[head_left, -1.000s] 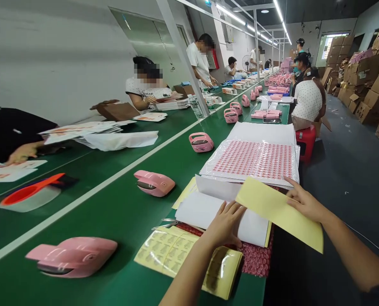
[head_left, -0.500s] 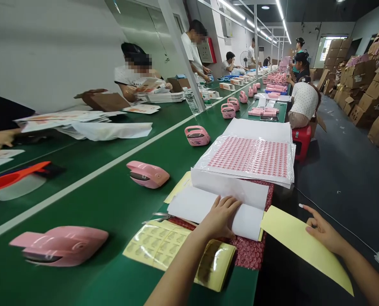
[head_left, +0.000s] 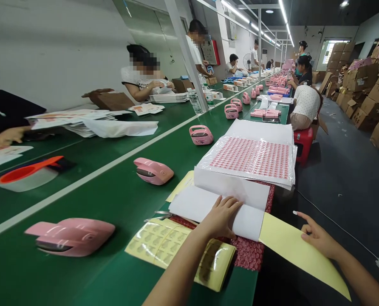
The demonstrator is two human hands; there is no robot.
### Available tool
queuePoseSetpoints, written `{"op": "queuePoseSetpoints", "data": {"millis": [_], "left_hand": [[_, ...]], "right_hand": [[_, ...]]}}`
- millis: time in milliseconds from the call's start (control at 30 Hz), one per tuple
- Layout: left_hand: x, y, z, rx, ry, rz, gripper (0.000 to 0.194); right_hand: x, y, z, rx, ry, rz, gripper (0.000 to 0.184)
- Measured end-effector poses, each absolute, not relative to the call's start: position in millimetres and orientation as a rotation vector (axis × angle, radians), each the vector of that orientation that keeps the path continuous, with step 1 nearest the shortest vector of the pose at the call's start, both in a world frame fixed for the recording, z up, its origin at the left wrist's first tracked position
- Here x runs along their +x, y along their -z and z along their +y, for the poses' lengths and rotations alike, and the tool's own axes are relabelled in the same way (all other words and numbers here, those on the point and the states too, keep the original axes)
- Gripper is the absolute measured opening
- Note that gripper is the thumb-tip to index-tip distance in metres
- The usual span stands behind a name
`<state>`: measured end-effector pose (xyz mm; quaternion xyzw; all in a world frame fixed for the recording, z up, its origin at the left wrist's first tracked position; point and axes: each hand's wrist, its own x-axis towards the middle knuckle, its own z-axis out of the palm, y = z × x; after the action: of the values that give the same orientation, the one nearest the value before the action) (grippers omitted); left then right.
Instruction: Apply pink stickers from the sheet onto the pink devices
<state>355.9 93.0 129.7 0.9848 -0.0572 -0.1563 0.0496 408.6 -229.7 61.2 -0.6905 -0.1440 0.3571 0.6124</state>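
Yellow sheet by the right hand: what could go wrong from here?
The yellow sheet overhangs the edge of the green bench, with the right hand only beside it, so it might slip to the floor. The white paper under the left hand sits partly on red bubble wrap, so it could shift. The scissors lie close by and might snag that paper.
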Motion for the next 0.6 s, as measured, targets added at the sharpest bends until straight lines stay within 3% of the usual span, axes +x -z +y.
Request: {"op": "queuePoseSetpoints", "data": {"millis": [200, 600], "left_hand": [[350.5, -132.8, 85.5, 3.052, 0.498, -0.150, 0.096], [349.1, -145.1, 75.7, 3.085, 0.467, -0.282, 0.081]], "right_hand": [[425.0, -64.5, -222.2, -1.563, -0.965, -0.350, 0.082], [453.2, -69.6, -217.7, -1.735, -1.110, -0.511, 0.071]]}}
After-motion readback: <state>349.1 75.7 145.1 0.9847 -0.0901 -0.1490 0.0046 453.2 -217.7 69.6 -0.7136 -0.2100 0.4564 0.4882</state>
